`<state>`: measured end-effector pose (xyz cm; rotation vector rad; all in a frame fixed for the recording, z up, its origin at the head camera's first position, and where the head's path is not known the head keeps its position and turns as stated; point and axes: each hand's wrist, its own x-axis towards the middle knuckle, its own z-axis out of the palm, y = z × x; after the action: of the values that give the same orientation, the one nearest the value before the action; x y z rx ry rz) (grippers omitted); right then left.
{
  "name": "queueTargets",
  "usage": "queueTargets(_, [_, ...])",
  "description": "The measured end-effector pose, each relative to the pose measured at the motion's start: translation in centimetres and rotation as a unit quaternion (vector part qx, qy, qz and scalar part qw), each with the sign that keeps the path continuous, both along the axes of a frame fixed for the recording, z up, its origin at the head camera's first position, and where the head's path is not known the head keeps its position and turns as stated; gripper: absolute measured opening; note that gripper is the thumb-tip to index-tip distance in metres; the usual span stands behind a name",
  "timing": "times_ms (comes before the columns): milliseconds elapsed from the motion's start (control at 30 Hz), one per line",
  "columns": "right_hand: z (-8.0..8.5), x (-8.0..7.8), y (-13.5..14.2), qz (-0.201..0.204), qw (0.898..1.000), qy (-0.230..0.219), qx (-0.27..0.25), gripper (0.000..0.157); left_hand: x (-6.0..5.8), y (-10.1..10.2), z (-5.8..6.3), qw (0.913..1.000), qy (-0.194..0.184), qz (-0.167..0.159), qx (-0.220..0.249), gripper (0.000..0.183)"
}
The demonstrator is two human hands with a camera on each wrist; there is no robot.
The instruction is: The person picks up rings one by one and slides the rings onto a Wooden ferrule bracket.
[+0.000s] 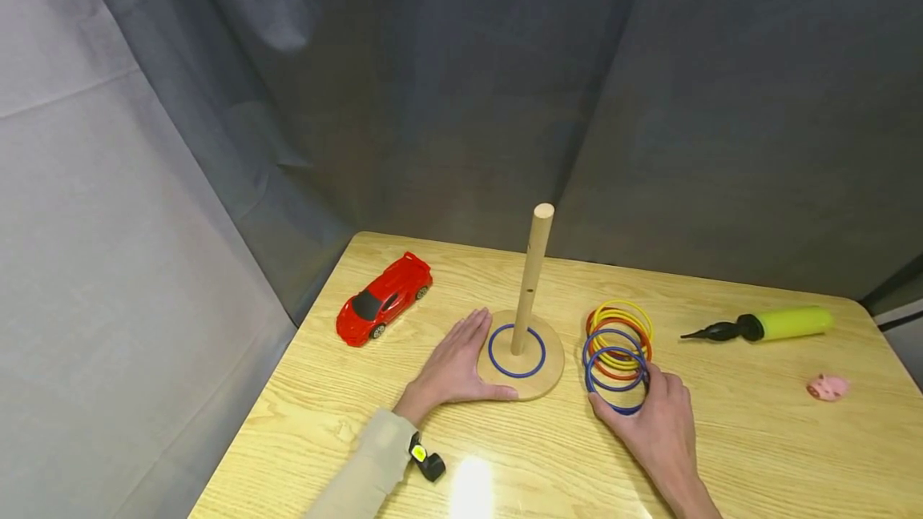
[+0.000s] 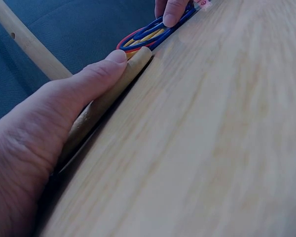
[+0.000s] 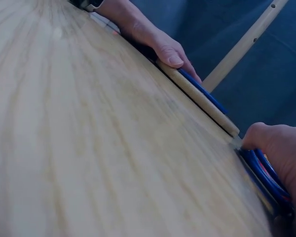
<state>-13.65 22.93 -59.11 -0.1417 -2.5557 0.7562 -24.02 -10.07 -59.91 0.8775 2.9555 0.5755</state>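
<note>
Front blue ring [image 1: 626, 412] between right hand's [image 1: 661, 420] thumb and fingers

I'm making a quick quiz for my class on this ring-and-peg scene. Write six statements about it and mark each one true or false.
1. One blue ring surrounds the foot of the wooden peg. True.
2. The left hand grips the top of the peg. False: it rests on the edge of the round base.
3. The right hand holds another blue ring. True.
4. Every ring is on the peg. False: a pile of blue, yellow and red rings lies beside the base.
5. The pink pig head lies nearer the person than the green-and-black pump. True.
6. The red toy car stands right of the pump. False: the car is far to its left.
</note>
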Motion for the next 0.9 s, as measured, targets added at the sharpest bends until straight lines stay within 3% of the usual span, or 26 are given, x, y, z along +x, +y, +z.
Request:
queueTargets(267, [0.3,-0.1,0.3,0.015,1.000,0.003,-0.015,0.095,0.1,0.0,0.1,1.0000,0.000,0.000,0.009,0.141])
queueTargets(467, [1.6,0.0,0.1,0.032,0.999,0.003,-0.007,0.091,0.1,0.0,0.1,1.0000,0.000,0.001,0.006,0.141])
queueTargets(600, [3.5,-0.1,0.1,0.052,0.999,0.012,-0.006,0.084,0.1,0.1,0.0,1.0000,-0.001,0.001,0.005,0.141])
queueTargets(900, [10.1,-1.2,0.1,0.104,0.992,-0.057,-0.031,0.080,0.0,0.1,-0.2,1.0000,0.003,0.001,0.005,0.142])
